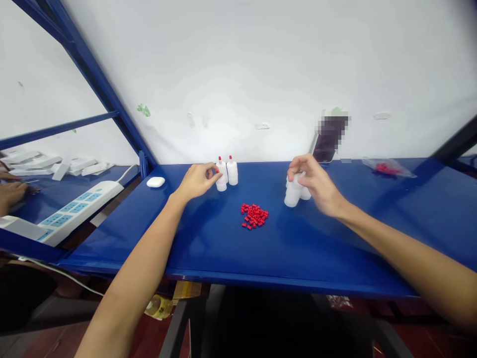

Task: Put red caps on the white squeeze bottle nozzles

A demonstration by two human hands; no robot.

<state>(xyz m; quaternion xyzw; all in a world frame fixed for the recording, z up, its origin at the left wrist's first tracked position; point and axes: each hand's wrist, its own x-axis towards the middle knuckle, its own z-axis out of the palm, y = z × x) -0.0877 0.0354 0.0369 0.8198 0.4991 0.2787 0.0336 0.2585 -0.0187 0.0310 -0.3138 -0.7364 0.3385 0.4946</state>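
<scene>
At the left, my left hand [197, 180] is closed, thumb and finger pinched at the red tip of a small white squeeze bottle [221, 185]. Close behind that bottle stand two more white bottles with red caps, one of them the right-hand bottle [232, 173]. My right hand [315, 184] curls its fingers round the top of another white bottle [291, 197], whose tip is hidden by the fingers. At least one more white bottle [306, 193] shows partly behind it. Between my hands lies a loose pile of small red caps [254, 216] on the blue table [231, 253].
A phone [328, 141] leans against the wall behind my right hand. A clear bag of red pieces [388, 167] lies at the far right. A white earphone case [155, 182] sits at left. Beyond are a power strip [80, 209] and another person's hand [13, 194].
</scene>
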